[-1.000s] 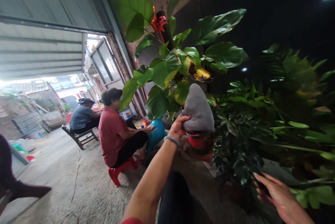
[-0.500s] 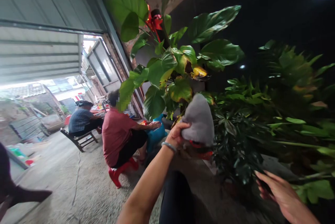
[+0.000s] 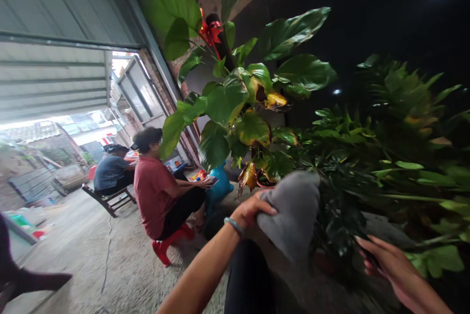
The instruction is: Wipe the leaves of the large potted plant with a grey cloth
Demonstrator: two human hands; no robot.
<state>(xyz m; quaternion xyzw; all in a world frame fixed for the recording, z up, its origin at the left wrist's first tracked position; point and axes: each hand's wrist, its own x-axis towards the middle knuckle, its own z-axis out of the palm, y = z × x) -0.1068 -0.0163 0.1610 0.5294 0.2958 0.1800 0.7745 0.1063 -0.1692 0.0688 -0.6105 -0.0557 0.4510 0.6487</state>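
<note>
A soft, grey, plush-looking fabric piece (image 3: 292, 216) was held in front of and below a tall potted plant with broad, glossy green leaves (image 3: 225, 101), the landmark of this view. The step in hand was judged to be the positioning of the fabric piece by the left hand (image 3: 255, 209); whether it touched the plant's lowest leaves could not be told. Any next move of the fabric piece would call for a firm pinch, leaving its loose part free to swing, and for care around the curled, brown dried leaf (image 3: 250, 177) at the plant's lower side, which was judged likely to be brittle.

The left grip pinched the fabric piece at its left edge, one digit lying across the near face. The right hand (image 3: 385, 257) lay to the lower right of the plant, its grip closed around a narrow, dark object (image 3: 372, 259) too dim to identify.

The fabric piece was roughly triangular, wide above and tapering downward, with shallow folds near the pinch and a blurred outline; no pattern was discernible. To the right of the plant stood a dark mass of smaller-leaved green foliage (image 3: 345, 133).
</note>
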